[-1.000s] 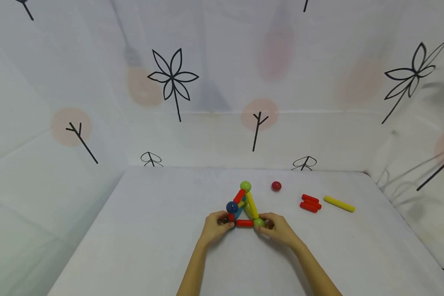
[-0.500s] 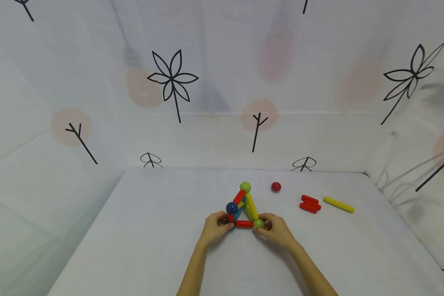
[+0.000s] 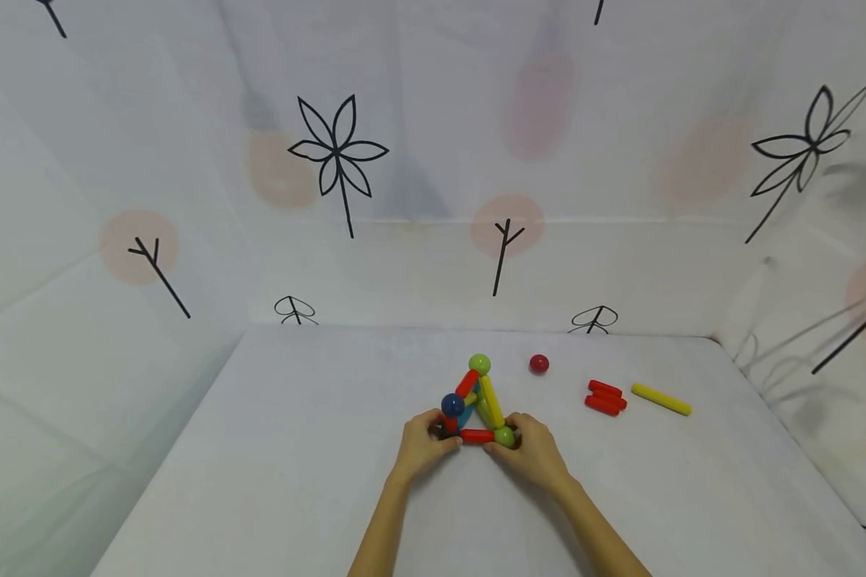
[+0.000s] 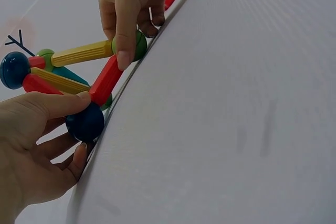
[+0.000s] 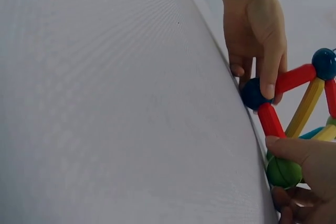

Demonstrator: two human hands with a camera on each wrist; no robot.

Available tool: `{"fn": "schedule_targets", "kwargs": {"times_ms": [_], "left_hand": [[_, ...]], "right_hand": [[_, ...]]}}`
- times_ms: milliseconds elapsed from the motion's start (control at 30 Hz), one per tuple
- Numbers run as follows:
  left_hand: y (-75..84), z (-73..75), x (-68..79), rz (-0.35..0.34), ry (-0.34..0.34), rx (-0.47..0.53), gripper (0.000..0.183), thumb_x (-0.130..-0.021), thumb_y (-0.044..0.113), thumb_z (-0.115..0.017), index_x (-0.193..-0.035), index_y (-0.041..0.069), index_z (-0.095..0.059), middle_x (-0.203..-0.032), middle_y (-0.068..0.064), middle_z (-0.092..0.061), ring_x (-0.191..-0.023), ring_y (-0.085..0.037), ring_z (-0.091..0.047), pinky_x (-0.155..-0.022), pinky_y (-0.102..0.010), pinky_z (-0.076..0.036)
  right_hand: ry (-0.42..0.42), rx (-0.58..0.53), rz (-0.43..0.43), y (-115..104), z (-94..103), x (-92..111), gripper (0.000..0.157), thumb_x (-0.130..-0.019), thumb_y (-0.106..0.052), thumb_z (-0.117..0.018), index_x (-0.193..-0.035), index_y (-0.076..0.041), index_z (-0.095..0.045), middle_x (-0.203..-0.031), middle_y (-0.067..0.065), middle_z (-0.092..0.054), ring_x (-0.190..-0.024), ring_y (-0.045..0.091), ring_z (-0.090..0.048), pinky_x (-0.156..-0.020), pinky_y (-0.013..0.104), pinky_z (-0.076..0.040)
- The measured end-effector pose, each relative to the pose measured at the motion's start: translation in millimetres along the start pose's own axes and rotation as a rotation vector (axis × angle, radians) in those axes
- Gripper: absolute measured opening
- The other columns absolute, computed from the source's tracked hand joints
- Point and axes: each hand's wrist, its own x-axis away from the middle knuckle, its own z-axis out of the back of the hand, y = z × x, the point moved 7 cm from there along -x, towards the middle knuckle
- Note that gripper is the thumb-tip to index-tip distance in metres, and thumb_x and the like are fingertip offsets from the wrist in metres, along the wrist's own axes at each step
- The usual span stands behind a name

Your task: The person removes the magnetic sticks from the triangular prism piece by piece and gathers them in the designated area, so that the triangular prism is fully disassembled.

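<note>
A frame of coloured rods and balls, like a magnetic building set, stands mid-table. Its near edge is a short red rod (image 3: 478,436) joining a dark blue ball (image 4: 85,123) to a green ball (image 3: 504,437). My left hand (image 3: 420,445) holds the blue ball, thumb across its top and fingers curled beneath. At the other end my right hand (image 3: 536,450) grips the green ball, its thumb against the red rod. Another dark blue ball (image 3: 453,405) sits higher on the left. A lime ball (image 3: 479,365) and a yellow rod (image 3: 492,402) form the far side; inner rods are partly hidden.
Beyond the frame to the right lies a loose red ball (image 3: 539,364). Several short red rods (image 3: 606,397) lie together farther right, beside a long yellow rod (image 3: 661,399). White patterned cloth (image 3: 418,272) rises behind the table.
My right hand has shifted slightly left, its thumb sliding from the green ball toward the red rod. My left thumb has also edged right. The frame stays in place.
</note>
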Motion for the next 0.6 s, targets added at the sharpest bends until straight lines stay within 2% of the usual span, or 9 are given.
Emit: {"fn": "schedule_targets", "kwargs": {"times_ms": [300,600], "left_hand": [[2.5,0.0,-1.2,-0.028,0.066,-0.043,0.027,-0.07,0.012,-0.079,-0.092,0.002,-0.065,-0.09,-0.011,-0.067,-0.075,-0.016,-0.06,-0.069,-0.026,-0.049],[2.3,-1.4,0.3,-0.01,0.051,-0.039,0.028,-0.072,0.012,-0.078,-0.094,0.002,-0.065,-0.089,-0.009,-0.067,-0.076,-0.016,-0.059,-0.069,-0.025,-0.049]], "right_hand": [[0.053,-0.009,0.033,-4.8,3.7,-1.1,0.037,-0.073,-0.037,-0.079,-0.086,-0.007,-0.063,-0.068,-0.002,-0.048,-0.064,0.012,-0.045,-0.055,0.021,-0.038],[0.038,-0.021,0.016,-6.7,3.0,-0.2,0.035,-0.074,-0.034,-0.079,-0.087,-0.005,-0.063,-0.069,-0.002,-0.048,-0.065,0.012,-0.044,-0.056,0.021,-0.037]]}}
